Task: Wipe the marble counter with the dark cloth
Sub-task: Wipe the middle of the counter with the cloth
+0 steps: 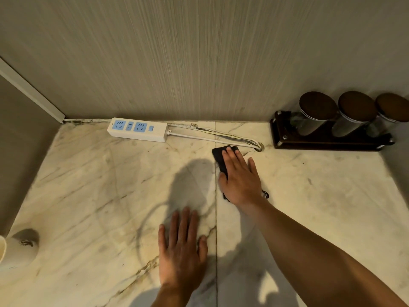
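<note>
The marble counter (93,196) is cream with grey and brown veins and has a seam running front to back. My right hand (240,178) lies flat, fingers together, pressing the dark cloth (219,157) onto the counter near the back, just right of the seam. Most of the cloth is hidden under the palm; its far end and a bit by the wrist show. My left hand (182,247) rests flat on the marble nearer to me, left of the seam, fingers spread and holding nothing.
A white power strip (137,129) with blue sockets lies against the back wall, and its white cables (212,136) run right into a hole in the counter just beyond the cloth. A dark rack (327,140) with three lidded jars stands at the back right. A white vessel (15,251) sits front left.
</note>
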The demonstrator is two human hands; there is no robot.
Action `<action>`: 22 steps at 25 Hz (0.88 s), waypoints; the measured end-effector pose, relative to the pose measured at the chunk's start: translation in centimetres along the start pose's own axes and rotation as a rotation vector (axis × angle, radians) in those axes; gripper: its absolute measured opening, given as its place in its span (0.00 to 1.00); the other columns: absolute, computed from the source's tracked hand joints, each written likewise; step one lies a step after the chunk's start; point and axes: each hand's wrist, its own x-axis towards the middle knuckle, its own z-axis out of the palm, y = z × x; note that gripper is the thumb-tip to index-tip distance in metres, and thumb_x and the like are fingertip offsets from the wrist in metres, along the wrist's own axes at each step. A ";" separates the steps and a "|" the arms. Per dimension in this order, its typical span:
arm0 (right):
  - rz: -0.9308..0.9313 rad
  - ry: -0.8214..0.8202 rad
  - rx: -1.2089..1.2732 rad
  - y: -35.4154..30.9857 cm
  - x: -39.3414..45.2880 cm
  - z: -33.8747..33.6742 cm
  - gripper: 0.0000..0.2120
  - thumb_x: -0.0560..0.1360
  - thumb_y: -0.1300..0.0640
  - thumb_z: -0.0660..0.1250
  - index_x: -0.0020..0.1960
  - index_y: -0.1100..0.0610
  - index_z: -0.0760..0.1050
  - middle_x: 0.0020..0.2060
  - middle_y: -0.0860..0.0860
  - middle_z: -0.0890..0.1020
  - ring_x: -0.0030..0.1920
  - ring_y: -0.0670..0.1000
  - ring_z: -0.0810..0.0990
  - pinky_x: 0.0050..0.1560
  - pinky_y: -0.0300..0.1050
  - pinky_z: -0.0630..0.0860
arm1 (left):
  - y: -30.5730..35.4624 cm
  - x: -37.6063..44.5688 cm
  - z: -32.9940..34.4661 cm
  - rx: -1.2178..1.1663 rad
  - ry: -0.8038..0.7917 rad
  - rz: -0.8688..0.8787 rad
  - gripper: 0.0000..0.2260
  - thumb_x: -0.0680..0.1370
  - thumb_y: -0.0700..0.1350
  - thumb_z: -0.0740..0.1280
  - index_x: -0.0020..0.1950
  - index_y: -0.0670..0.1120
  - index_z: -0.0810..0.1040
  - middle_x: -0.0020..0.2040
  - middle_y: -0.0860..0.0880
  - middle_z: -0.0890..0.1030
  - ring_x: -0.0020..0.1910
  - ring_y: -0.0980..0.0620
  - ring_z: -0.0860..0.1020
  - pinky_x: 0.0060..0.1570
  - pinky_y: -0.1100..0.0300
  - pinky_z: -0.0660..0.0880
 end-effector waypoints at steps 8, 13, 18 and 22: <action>0.429 0.086 0.067 -1.9 -0.3 0.8 0.30 0.80 0.48 0.45 0.78 0.57 0.43 0.79 0.52 0.47 0.77 0.51 0.42 0.75 0.54 0.43 | 0.1 0.1 0.0 -0.008 0.006 -0.004 0.26 0.77 0.56 0.54 0.74 0.50 0.65 0.75 0.50 0.63 0.76 0.50 0.54 0.70 0.42 0.56; 0.498 0.094 0.078 -1.8 -2.4 0.6 0.31 0.80 0.46 0.45 0.78 0.59 0.41 0.78 0.54 0.46 0.77 0.52 0.42 0.75 0.53 0.44 | 0.0 0.2 0.0 -0.003 -0.010 -0.014 0.27 0.76 0.56 0.55 0.74 0.49 0.64 0.75 0.48 0.63 0.76 0.50 0.52 0.70 0.41 0.56; 0.523 0.119 0.052 -1.7 -6.1 0.8 0.31 0.81 0.45 0.46 0.78 0.59 0.43 0.78 0.55 0.48 0.77 0.53 0.44 0.75 0.54 0.46 | 0.1 0.1 -0.1 0.020 -0.011 -0.001 0.27 0.77 0.56 0.53 0.74 0.49 0.65 0.74 0.47 0.66 0.74 0.48 0.58 0.70 0.42 0.55; 0.550 0.126 0.033 -1.7 -9.4 1.3 0.33 0.78 0.44 0.41 0.78 0.60 0.43 0.78 0.55 0.49 0.77 0.53 0.45 0.75 0.54 0.46 | 0.0 0.0 -0.3 0.034 -0.022 0.012 0.27 0.76 0.56 0.53 0.73 0.48 0.65 0.74 0.46 0.66 0.73 0.46 0.61 0.70 0.43 0.52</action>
